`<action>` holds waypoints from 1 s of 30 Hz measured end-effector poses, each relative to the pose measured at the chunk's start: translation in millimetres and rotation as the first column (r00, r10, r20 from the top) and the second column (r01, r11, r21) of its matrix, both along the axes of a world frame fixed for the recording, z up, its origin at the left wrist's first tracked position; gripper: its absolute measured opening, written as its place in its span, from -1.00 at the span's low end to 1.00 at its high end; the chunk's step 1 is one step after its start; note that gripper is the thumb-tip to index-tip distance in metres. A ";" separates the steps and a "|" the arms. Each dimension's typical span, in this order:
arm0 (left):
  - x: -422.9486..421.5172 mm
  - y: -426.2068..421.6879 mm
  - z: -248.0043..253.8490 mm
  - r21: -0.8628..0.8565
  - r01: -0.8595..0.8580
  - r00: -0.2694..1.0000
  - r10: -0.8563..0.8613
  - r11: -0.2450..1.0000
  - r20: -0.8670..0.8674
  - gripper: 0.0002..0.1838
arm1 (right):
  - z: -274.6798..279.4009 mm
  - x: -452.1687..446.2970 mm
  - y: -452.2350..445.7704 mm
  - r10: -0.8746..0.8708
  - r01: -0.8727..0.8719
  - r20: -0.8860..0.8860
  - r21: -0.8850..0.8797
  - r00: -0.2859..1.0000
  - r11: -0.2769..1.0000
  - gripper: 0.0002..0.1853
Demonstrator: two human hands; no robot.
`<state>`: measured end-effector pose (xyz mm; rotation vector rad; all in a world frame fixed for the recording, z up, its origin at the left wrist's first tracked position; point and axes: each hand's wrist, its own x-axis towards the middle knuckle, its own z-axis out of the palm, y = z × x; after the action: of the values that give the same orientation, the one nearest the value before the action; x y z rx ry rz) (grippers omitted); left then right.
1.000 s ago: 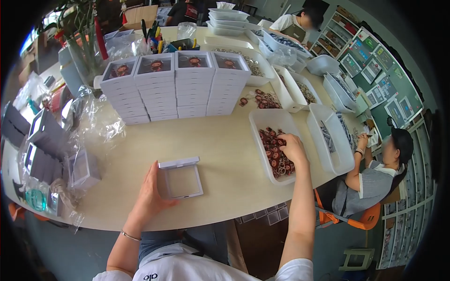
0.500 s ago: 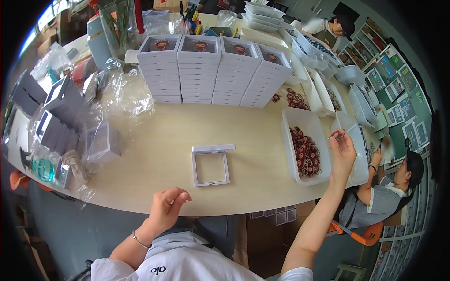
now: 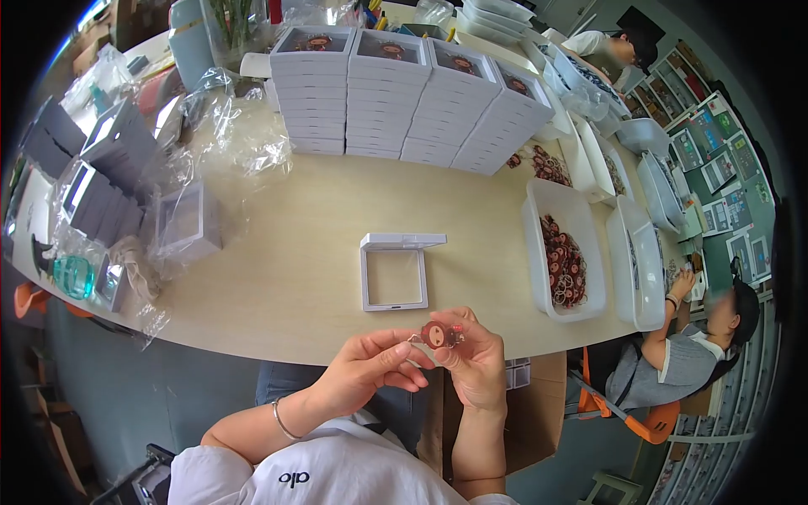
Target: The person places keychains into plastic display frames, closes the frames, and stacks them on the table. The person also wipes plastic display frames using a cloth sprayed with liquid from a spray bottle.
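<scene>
A keychain (image 3: 437, 335) with a reddish-brown character charm is up between my two hands, near the table's front edge. My right hand (image 3: 477, 362) pinches the charm at its right side. At the keychain's metal ring, on the left, the thumb and fingers of my left hand (image 3: 374, 366) are closed. Just beyond my hands lies a white display frame (image 3: 365, 282) on the table, its lid raised along the far side. Farther right, a clear plastic bin (image 3: 594, 282) contains a heap of similar keychains.
Stacks of white boxed frames (image 3: 387, 101) stand across the back. Crumpled plastic wrap (image 3: 223, 143) and more frames (image 3: 97, 206) crowd the left side. Another bin (image 3: 633, 261) stands at right. Two people work beyond it, one person (image 3: 699, 345) seated. A cardboard box (image 3: 539, 412) is below the table edge.
My right hand has come from above the keychain bin to the front centre, bringing a keychain. My left hand has moved right and met it. The view has shifted slightly.
</scene>
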<state>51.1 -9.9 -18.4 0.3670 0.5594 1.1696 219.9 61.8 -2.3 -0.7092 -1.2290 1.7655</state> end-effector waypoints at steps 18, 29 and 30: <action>-19.1 10.7 5.8 -0.104 -0.061 0.929 0.019 0.993 -0.370 -0.73 | -3.1 27.5 19.0 0.081 -0.122 0.392 0.079 0.916 0.989 -0.92; -40.0 44.0 -1.0 -0.017 -0.317 0.826 0.268 0.948 -0.497 -0.71 | -2.1 -3.9 37.6 -0.003 -0.011 0.277 0.051 0.961 0.999 -0.94; -35.5 46.9 1.3 0.009 -0.351 0.810 0.308 0.936 -0.500 -0.72 | 5.2 -5.1 37.2 -0.004 -0.023 0.285 0.092 0.958 0.995 -0.94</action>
<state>15.7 37.0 -17.1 0.5175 1.1584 1.3875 214.8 99.0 2.9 -0.9272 -1.4999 1.6395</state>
